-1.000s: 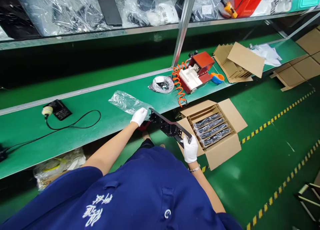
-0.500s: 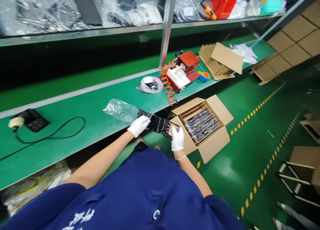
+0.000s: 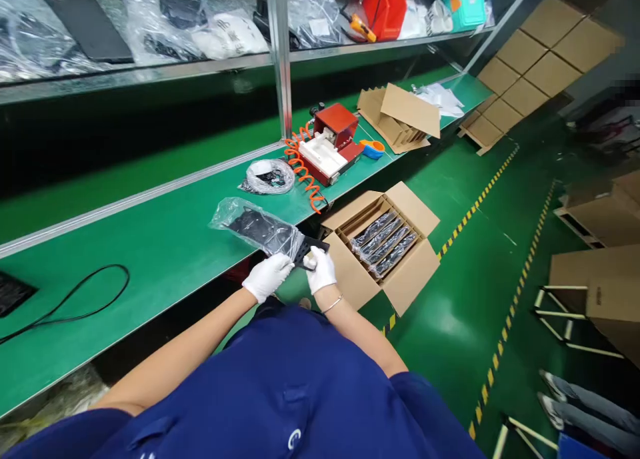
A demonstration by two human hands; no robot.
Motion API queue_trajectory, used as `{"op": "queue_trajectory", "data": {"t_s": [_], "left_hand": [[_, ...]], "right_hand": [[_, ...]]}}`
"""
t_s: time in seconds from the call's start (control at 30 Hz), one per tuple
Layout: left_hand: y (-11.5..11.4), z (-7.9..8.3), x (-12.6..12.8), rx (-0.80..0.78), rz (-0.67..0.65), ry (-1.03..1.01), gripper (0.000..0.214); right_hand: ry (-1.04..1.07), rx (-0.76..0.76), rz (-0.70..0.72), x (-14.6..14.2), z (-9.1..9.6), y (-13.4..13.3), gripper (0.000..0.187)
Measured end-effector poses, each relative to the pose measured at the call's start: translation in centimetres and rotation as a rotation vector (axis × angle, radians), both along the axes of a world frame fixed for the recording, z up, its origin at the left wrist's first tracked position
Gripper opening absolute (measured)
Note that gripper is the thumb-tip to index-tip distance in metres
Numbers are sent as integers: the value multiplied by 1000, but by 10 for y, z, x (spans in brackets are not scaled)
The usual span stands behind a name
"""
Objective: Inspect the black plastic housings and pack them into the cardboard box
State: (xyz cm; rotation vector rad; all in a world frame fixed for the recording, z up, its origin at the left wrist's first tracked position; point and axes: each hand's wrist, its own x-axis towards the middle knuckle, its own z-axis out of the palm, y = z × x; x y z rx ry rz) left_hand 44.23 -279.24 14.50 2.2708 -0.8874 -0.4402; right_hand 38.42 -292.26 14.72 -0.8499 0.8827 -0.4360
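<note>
A long black slotted part (image 3: 306,244) lies mostly inside a clear plastic bag (image 3: 224,212) above the bench's front edge. My left hand (image 3: 269,277), in a white glove, is closed on the bag's mouth and the part within it. Closed round the part's bare end, which sticks out of the bag, is my white-gloved right hand (image 3: 321,270). Just right of it stands an open carton (image 3: 411,262) on a lower level, holding several bagged black parts (image 3: 383,242) between cardboard dividers.
On the green bench (image 3: 165,246) are a red machine (image 3: 330,146) with a coiled orange hose, a tape roll (image 3: 373,149), a wrapped coil (image 3: 270,177), and cardboard pieces (image 3: 410,112). A black cable (image 3: 85,282) lies left. A metal shelf post (image 3: 279,59) rises behind. Another person's legs (image 3: 590,399) show at lower right.
The black part has slid much deeper into the bag. My right hand has come closer to my left, and the view has shifted to the right.
</note>
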Motion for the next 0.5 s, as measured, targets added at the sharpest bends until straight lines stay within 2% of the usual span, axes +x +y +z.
{"op": "queue_trajectory", "data": {"t_s": [0.07, 0.13, 0.23, 0.3, 0.37, 0.43, 0.5], "left_hand": [[5, 4, 2, -7, 30, 13, 19], [4, 14, 12, -40, 70, 8, 20], [-8, 39, 26, -117, 121, -30, 26], [-16, 52, 25, -168, 93, -43, 29], [-18, 53, 15, -197, 14, -18, 31], [-15, 44, 2, -181, -110, 49, 31], [-11, 32, -6, -206, -112, 94, 30]], "right_hand": [[-16, 6, 18, 0, 1, 2, 33], [-38, -22, 12, -2, 6, 10, 32], [-36, -166, 19, -2, 12, 24, 26], [3, -258, 56, 4, 11, 28, 20], [-7, -144, 6, 16, 4, 25, 17], [-29, 25, -52, 29, -4, 20, 15], [-61, 31, -61, 40, -11, 19, 18]]}}
